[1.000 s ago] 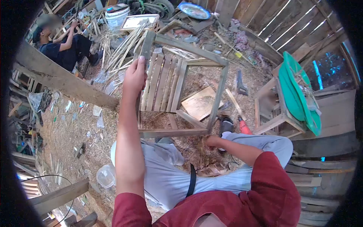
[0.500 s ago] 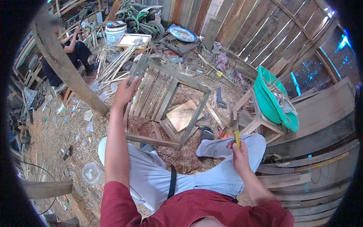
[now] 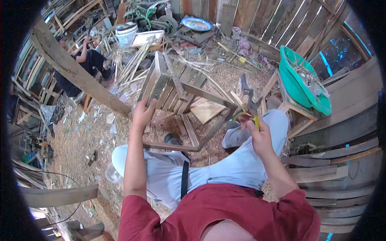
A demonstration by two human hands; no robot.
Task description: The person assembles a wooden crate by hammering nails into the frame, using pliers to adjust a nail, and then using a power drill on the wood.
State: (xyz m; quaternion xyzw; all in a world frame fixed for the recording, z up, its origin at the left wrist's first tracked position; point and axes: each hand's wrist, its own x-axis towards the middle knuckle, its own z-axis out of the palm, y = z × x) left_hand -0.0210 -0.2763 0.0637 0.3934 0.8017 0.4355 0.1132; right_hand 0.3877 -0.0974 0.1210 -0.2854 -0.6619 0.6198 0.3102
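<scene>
My left hand (image 3: 144, 114) is closed around a corner post of a slatted wooden frame (image 3: 209, 93), shaped like a small chair or stool, tipped between my knees. Its slats face me at the back, and one bar juts up near my hand. My right hand (image 3: 260, 134) grips a yellow-handled tool (image 3: 256, 121) beside the frame's right corner. Two yellow parts stand apart, with a dark metal head above; blur hides its exact kind. A square wooden board (image 3: 206, 109) lies on the floor behind the frame's opening.
A green basin (image 3: 299, 82) of scraps leans on a wooden stand at right. One dark tool (image 3: 245, 86) lies beyond the frame. A slanted post (image 3: 76, 70) rises at left, with a seated person (image 3: 82, 66) behind it. Shavings and sticks cover the floor.
The wooden frame has been tilted and turned, so its left post rises toward me. My right hand has come up and closer to the frame, and the tool's yellow parts show spread.
</scene>
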